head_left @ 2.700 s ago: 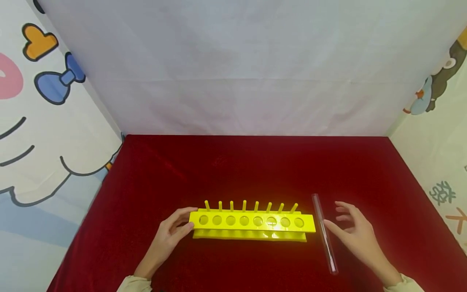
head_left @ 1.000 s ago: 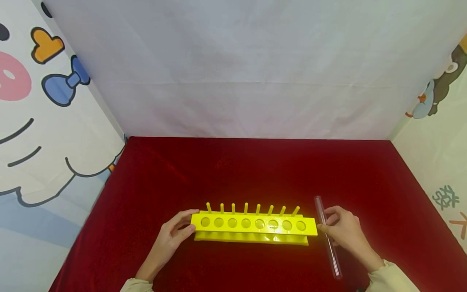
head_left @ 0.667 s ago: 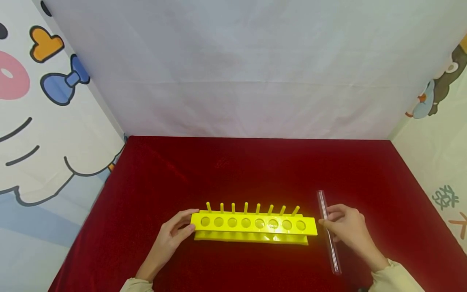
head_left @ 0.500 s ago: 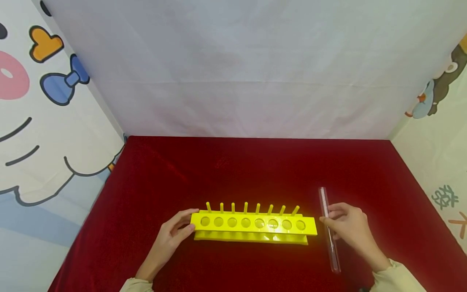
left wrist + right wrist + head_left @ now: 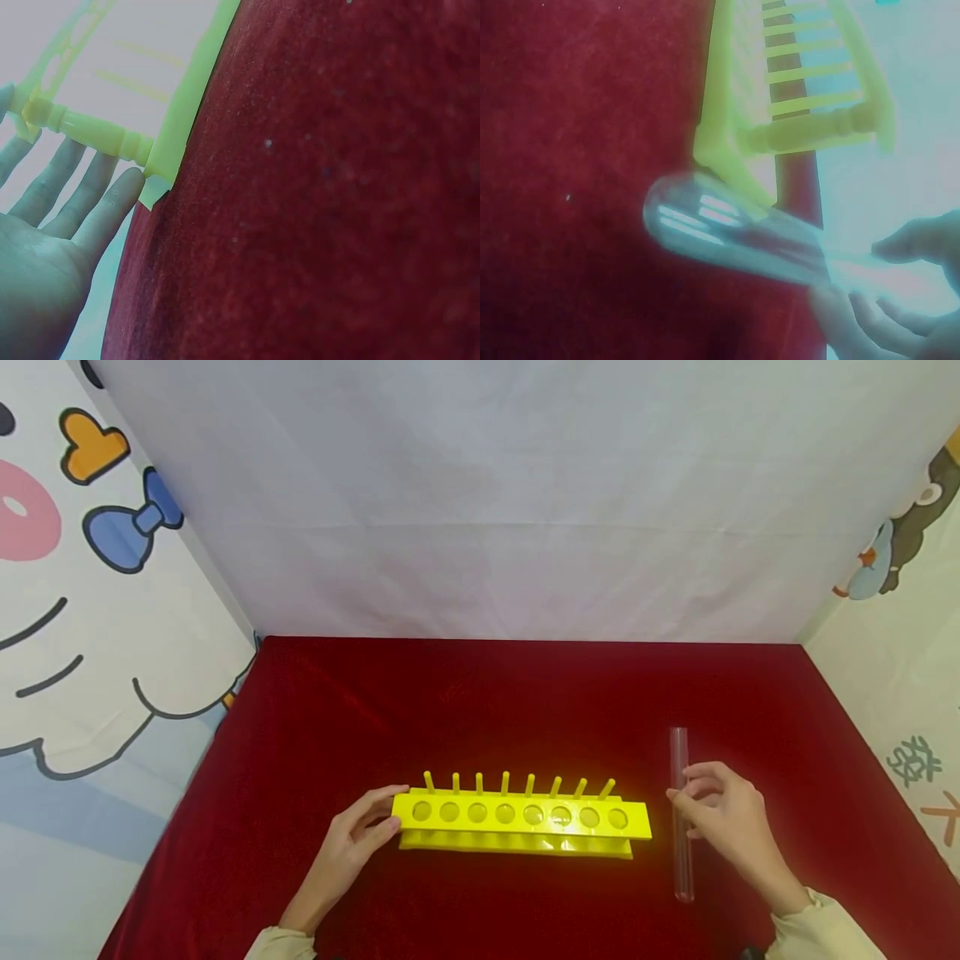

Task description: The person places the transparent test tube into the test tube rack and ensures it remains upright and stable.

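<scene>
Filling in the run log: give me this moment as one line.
left hand: steadies yellow plastic test-tube rack | right hand: pinches clear glass test tube | red cloth beneath

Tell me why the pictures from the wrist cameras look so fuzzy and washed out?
In the right wrist view the glass tube sits so near the lens that it blurs, and bright glare bleaches the right hand. In the left wrist view the yellow rack and left hand look pale and soft. The head view is sharp, though the tube is faint against the red cloth.
</scene>
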`<action>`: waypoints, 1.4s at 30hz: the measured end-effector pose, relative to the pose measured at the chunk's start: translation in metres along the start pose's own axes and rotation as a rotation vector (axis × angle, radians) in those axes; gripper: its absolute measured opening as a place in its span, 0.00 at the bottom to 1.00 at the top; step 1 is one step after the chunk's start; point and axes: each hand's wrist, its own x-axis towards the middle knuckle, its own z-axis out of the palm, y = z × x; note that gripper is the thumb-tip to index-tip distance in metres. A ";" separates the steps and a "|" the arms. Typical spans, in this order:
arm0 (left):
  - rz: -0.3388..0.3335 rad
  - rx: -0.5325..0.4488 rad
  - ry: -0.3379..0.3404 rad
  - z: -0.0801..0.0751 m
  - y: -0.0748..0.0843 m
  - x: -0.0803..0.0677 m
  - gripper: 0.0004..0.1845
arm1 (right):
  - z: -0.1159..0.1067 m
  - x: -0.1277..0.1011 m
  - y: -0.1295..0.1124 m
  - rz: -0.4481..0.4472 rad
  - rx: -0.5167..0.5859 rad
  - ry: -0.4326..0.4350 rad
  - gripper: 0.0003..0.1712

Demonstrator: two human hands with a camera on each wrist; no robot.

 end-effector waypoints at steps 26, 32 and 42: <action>0.019 0.000 -0.018 -0.001 0.001 0.001 0.20 | -0.005 -0.007 -0.013 -0.103 0.057 0.105 0.21; 0.000 0.002 0.003 -0.001 0.000 0.000 0.19 | -0.009 -0.006 -0.018 -0.125 0.067 0.121 0.21; -0.013 -0.001 0.009 0.000 0.000 0.000 0.19 | -0.012 -0.008 -0.026 -0.141 0.069 0.134 0.21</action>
